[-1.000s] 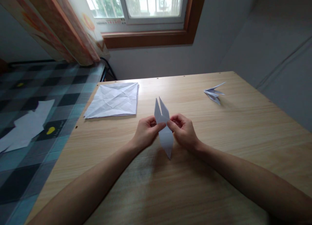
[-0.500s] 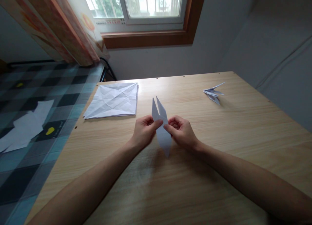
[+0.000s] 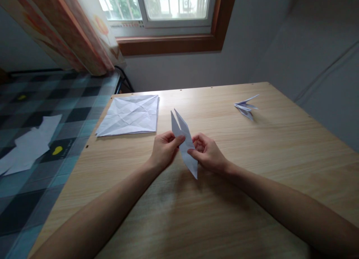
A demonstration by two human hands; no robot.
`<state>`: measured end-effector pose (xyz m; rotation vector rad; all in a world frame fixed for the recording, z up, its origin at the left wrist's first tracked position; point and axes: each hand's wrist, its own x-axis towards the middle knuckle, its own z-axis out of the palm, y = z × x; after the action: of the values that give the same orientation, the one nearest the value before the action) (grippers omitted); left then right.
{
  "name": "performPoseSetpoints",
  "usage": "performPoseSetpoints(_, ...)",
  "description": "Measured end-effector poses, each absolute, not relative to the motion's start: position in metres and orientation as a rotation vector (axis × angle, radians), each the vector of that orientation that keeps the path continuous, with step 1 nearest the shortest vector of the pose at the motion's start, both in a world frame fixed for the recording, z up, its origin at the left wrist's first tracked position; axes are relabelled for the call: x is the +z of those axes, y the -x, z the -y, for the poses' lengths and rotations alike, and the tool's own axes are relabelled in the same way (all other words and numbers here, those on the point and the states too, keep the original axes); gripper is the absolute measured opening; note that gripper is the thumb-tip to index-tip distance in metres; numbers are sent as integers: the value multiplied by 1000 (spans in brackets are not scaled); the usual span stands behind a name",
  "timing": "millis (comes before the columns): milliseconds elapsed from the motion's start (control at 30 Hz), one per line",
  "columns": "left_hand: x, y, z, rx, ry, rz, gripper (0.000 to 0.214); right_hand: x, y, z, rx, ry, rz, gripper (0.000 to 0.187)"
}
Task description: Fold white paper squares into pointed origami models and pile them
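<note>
A folded white paper (image 3: 186, 143), long and diamond-like, is held above the table between both hands. Its far end splits into two narrow points; the near end tapers to one point. My left hand (image 3: 165, 148) pinches the left edge around the middle, thumb on top. On the right edge, lower down, my right hand (image 3: 209, 152) grips the paper with its thumb on top and fingers curled behind. The fingers under the paper are partly hidden.
Creased white paper sheets (image 3: 131, 115) lie stacked at the wooden table's (image 3: 266, 199) back left. A folded paper piece with spread points (image 3: 245, 107) rests at the back right. Left of the table, paper scraps (image 3: 30, 147) lie on a checked cloth (image 3: 22, 199).
The folded paper has tilted, its split end swinging left and its near tip moving slightly right. My right thumb now sits a little lower on it.
</note>
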<state>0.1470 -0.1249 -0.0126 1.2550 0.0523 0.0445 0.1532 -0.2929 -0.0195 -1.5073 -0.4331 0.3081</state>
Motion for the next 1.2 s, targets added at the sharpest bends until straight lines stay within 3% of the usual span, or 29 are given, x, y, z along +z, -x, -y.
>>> performPoseSetpoints(200,-13,-151,124,106,-1177,-85,29,-13,-147,294,437,1506,458,49)
performPoseSetpoints(467,-13,-153,122,191,-1203,-110,29,-12,-144,296,417,1548,498,46)
performPoseSetpoints(600,-11,-155,120,220,-1186,-118,32,-14,-149,300,198,1582,473,39)
performPoseSetpoints(700,-7,-151,121,163,-1246,-102,39,-15,-155,303,62,1613,537,45)
performPoseSetpoints(900,-3,-144,120,33,-1373,-17,53,-14,-159,304,223,1557,649,45)
performPoseSetpoints(1200,-3,-145,116,-111,-1289,87,52,-14,-161,304,402,1237,518,53)
